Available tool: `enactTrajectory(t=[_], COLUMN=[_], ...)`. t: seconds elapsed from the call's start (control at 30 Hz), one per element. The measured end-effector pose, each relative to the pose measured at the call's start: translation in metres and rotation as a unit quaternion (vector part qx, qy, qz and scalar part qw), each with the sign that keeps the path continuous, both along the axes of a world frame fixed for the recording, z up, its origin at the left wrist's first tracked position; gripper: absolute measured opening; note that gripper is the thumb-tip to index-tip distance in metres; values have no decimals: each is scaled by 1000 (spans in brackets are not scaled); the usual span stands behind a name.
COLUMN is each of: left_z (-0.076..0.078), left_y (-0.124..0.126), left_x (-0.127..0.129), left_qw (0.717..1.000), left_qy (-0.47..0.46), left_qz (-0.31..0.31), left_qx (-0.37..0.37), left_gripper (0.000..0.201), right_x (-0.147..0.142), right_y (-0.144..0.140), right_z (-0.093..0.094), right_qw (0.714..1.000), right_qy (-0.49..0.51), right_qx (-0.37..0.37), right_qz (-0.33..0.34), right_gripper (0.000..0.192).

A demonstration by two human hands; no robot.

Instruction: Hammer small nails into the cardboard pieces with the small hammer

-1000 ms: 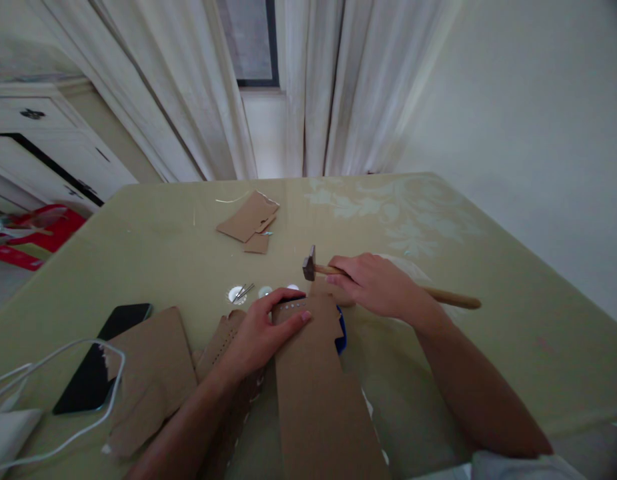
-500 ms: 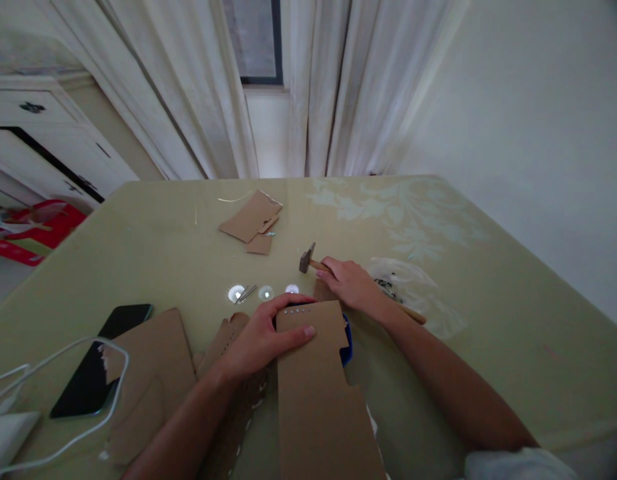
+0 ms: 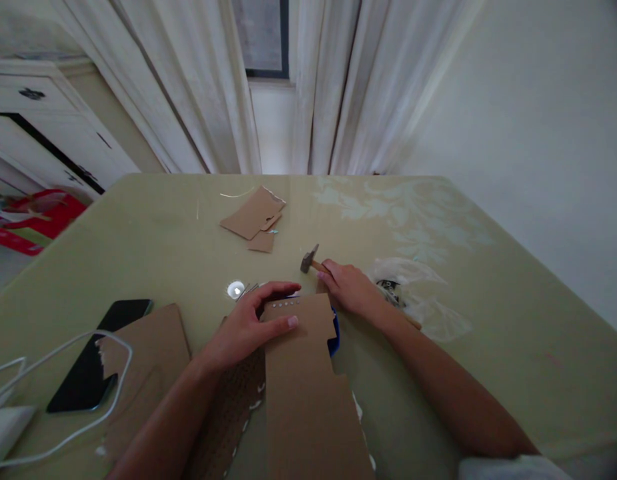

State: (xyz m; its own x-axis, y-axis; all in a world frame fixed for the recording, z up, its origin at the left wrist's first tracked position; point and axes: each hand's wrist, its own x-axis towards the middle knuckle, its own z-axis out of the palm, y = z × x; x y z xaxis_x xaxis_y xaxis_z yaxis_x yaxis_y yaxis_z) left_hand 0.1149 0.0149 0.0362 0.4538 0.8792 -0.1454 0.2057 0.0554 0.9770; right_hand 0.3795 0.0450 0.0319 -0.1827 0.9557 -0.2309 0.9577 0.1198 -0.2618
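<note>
Matt brown cardboard strip [image 3: 308, 387], wooden-handled metal hammer [image 3: 311, 260], glossy tabletop [image 3: 178, 260]

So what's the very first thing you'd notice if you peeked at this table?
Probably the two bare hands in the middle: the left hand presses flat on a long brown cardboard strip with a row of small holes, and the right hand grips a small wooden-handled hammer with a dark head just behind it. After that, the black smartphone lying at the left on the pale green table, with a white cable looped across it.
</note>
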Motion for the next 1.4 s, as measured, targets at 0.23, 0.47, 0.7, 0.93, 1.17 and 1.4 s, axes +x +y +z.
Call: enactTrajectory(t=[0.23, 0.47, 0.7, 0.93, 1.17, 1.4], left_z=[2, -23, -34, -41, -49, -50], left_y=[24, 30, 29, 34, 39, 37], left_x=[-32, -48, -42, -47, -46, -42], left_qw=[963, 868, 850, 856, 874, 869], left_qy=[109, 414, 449, 445, 412, 421], left_qz=[207, 134, 118, 136, 128, 121], left_qx=[131, 240, 247, 225, 223, 231], left_gripper=[47, 28, 32, 29, 23, 22], right_x=[-8, -10, -10, -8, -7, -6], right_y=[-4, -4, -3, -3, -4, -4], right_z=[-1, 4, 3, 1, 1, 1], right_qw=[999, 998, 998, 998, 998, 998], right_qy=[-33, -55, -59, -53, -46, -46], right_qx=[-17, -29, -37, -35, -30, -31], right_qz=[-8, -8, -8, -5, -3, -1], right_gripper=[34, 36, 36, 36, 35, 36])
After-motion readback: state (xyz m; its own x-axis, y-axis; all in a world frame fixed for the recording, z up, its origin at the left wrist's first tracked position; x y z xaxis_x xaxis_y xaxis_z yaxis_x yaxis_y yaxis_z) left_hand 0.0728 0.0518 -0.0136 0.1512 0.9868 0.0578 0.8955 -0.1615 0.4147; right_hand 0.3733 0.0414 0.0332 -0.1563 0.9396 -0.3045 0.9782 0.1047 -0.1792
